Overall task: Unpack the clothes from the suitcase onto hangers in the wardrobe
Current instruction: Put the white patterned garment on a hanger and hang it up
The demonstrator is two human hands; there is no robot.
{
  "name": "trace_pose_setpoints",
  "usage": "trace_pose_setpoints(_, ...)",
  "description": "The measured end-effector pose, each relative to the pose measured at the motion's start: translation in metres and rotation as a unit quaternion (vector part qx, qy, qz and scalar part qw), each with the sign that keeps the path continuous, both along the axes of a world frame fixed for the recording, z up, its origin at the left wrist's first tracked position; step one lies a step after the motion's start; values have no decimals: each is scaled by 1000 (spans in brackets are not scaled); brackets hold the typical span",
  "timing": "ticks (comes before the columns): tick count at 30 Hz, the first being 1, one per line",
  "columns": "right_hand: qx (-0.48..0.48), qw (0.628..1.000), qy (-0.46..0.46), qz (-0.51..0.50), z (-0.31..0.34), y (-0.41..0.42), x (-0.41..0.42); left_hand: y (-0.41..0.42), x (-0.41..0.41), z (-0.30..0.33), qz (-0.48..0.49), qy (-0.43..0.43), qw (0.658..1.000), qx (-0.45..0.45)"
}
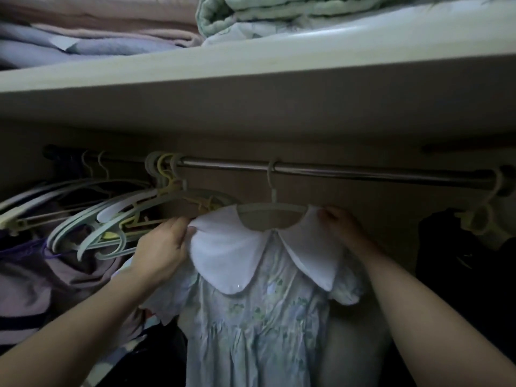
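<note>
one dress point(259, 303) already hangs on a hanger point(272, 209) mid-rail point(349, 170), the left hand point(163, 247) and right hand point(339, 223) each pinching a collar edge to straighten it; the suitcase is out of sight, so what's left is unclear.

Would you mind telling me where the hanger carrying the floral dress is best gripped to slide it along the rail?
Probably the bare neck of the hanger, just below its hook on the rail, coming from the front. The dress and its white collar cover both shoulders, where the left hand and right hand hold the fabric, so only the thin upright stem and the centre bar stay exposed.
</note>
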State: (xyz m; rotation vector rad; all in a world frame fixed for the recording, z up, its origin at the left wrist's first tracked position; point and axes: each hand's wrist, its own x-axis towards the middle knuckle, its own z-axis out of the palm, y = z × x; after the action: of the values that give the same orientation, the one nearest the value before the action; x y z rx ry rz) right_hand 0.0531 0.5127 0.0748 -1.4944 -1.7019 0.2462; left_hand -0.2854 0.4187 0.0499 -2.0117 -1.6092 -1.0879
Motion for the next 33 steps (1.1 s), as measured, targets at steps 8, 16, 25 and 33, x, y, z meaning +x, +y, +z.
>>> trace_pose_setpoints(8,329,944,5,-33,35,-36,-63,-18,31,43,-74,-39,982,-168)
trace_pose_setpoints(16,130,942,-304,54,114,-45,-76,-19,100,49,-136,-43,971,-194)
trace_pose_setpoints(25,108,933,-342,37,116,-52,-82,-20,108,42,-150,-58,974,-157)
trace_pose_setpoints(33,100,947,-306,1,117,-52,-95,-29,117,49,-97,-68,976,-183)
